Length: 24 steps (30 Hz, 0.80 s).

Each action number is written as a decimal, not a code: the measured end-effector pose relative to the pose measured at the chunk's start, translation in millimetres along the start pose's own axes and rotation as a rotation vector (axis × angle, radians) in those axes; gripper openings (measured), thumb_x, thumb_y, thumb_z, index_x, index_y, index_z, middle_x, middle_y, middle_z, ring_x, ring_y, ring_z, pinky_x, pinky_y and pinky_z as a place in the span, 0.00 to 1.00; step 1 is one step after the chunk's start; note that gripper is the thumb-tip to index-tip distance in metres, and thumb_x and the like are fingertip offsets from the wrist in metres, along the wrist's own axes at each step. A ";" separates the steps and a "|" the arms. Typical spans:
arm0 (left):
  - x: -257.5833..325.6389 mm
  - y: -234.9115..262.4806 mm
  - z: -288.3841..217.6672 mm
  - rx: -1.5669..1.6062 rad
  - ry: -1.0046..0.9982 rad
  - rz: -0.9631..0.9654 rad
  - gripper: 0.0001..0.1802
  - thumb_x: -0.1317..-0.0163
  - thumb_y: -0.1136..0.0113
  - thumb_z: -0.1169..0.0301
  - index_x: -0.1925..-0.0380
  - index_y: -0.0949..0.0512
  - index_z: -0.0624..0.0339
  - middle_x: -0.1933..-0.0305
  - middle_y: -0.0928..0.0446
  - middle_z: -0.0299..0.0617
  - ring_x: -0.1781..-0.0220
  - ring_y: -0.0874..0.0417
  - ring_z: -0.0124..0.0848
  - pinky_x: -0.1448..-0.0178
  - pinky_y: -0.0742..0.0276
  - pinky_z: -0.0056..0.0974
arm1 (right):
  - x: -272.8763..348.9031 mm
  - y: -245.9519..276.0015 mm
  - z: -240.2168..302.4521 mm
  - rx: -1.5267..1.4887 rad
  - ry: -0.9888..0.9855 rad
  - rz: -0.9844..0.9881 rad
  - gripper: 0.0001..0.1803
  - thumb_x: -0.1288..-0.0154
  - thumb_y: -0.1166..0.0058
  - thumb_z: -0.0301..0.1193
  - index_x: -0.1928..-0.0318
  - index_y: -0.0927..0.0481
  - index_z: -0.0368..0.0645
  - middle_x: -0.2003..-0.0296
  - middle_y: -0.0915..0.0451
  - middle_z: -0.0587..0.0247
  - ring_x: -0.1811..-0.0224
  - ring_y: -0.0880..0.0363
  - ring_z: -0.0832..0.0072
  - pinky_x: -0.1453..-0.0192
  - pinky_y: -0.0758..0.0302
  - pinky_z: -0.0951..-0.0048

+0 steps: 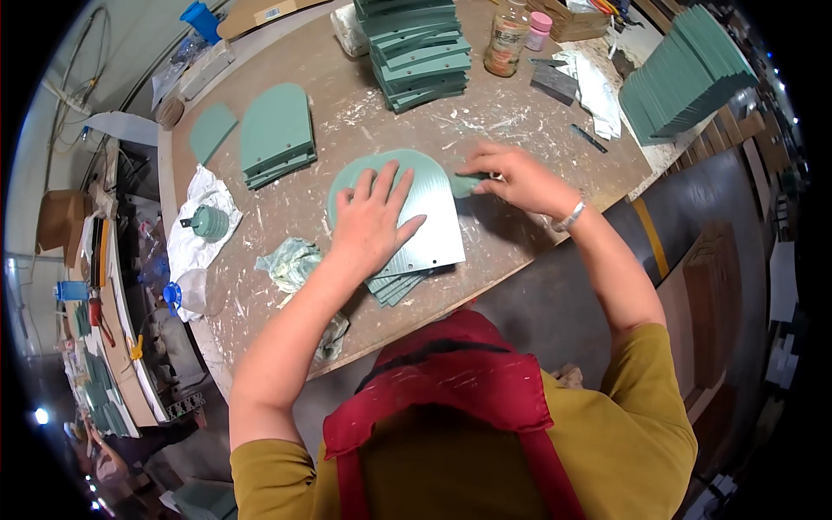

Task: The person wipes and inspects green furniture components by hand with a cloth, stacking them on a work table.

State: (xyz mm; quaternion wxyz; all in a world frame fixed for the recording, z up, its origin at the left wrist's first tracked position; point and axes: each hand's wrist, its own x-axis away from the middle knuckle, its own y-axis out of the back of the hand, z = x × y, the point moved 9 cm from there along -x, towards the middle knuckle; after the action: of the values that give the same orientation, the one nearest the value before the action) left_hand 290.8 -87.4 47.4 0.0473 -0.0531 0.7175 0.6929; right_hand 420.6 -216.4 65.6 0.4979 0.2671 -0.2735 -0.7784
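Observation:
A green arch-shaped board [431, 227] lies on top of a small stack of like boards near the worktable's front edge. My left hand [371, 218] presses flat on it, fingers spread. My right hand [513, 179] is at the board's right edge, fingers closed on a small green pad or rag [468, 184] that touches the board. Both forearms come in from below.
The paint-spattered worktable [347, 113] carries more green boards: a short stack [276, 134], a single piece [211, 130], a tall stack [418, 48] and a slanted row [685, 74]. A bottle [506, 36], a green-stained rag [290, 263] and a small green can on white cloth [208, 223] are nearby.

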 end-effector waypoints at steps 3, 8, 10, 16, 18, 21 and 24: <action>-0.2 -0.8 -0.6 0.007 0.010 0.008 0.37 0.34 0.43 0.48 0.29 0.35 0.52 0.26 0.39 0.45 0.31 0.35 0.45 0.36 0.36 0.54 | -3.7 3.5 9.2 0.044 -0.042 0.085 0.20 0.41 0.37 0.21 0.47 0.18 0.40 0.52 0.19 0.58 0.50 0.19 0.58 0.45 0.24 0.63; -3.8 2.6 -4.2 0.012 0.009 0.016 0.38 0.34 0.42 0.48 0.29 0.35 0.53 0.26 0.39 0.45 0.31 0.36 0.45 0.35 0.37 0.55 | -8.7 5.5 -0.8 0.029 0.046 0.064 0.19 0.41 0.37 0.22 0.48 0.19 0.38 0.51 0.20 0.56 0.52 0.20 0.58 0.47 0.24 0.64; -2.0 1.8 -3.7 0.005 0.023 0.011 0.38 0.35 0.42 0.48 0.29 0.35 0.53 0.26 0.38 0.45 0.31 0.35 0.45 0.35 0.36 0.55 | -5.7 8.5 -1.9 0.004 0.017 0.085 0.19 0.40 0.38 0.22 0.47 0.19 0.39 0.51 0.20 0.57 0.51 0.20 0.60 0.48 0.24 0.65; -5.9 3.9 -5.2 0.050 0.092 0.083 0.37 0.36 0.41 0.47 0.29 0.34 0.48 0.26 0.38 0.45 0.32 0.33 0.48 0.35 0.35 0.56 | 28.6 33.2 28.1 -0.173 -0.090 -0.280 0.17 0.35 0.40 0.26 0.46 0.19 0.40 0.56 0.22 0.59 0.55 0.21 0.65 0.51 0.24 0.68; -2.6 5.8 -1.5 0.095 -0.064 0.068 0.36 0.34 0.43 0.46 0.28 0.35 0.41 0.23 0.40 0.44 0.27 0.37 0.50 0.29 0.39 0.58 | 63.4 33.6 33.8 -0.111 -0.175 -0.465 0.19 0.35 0.39 0.29 0.44 0.20 0.41 0.57 0.24 0.60 0.56 0.23 0.69 0.54 0.25 0.72; 8.8 -4.8 0.1 0.057 -0.324 0.058 0.36 0.33 0.45 0.47 0.26 0.37 0.40 0.21 0.43 0.42 0.23 0.41 0.51 0.25 0.44 0.59 | 106.7 -9.0 61.0 -0.066 -0.247 -0.501 0.19 0.38 0.37 0.30 0.47 0.21 0.39 0.57 0.24 0.56 0.56 0.22 0.63 0.55 0.24 0.69; 2.4 -7.8 -5.1 0.083 -0.295 0.090 0.34 0.30 0.48 0.47 0.26 0.38 0.41 0.20 0.44 0.42 0.22 0.42 0.51 0.24 0.46 0.60 | 127.2 -44.0 82.4 -0.007 -0.262 -0.612 0.19 0.41 0.36 0.29 0.50 0.22 0.38 0.58 0.25 0.51 0.56 0.23 0.53 0.55 0.24 0.62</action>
State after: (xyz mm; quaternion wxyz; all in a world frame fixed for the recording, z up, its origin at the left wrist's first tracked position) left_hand 289.5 -92.7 39.6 0.1234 0.0834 0.7323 0.6645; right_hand 290.2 -304.8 75.3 0.2025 0.2329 -0.2394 -0.9206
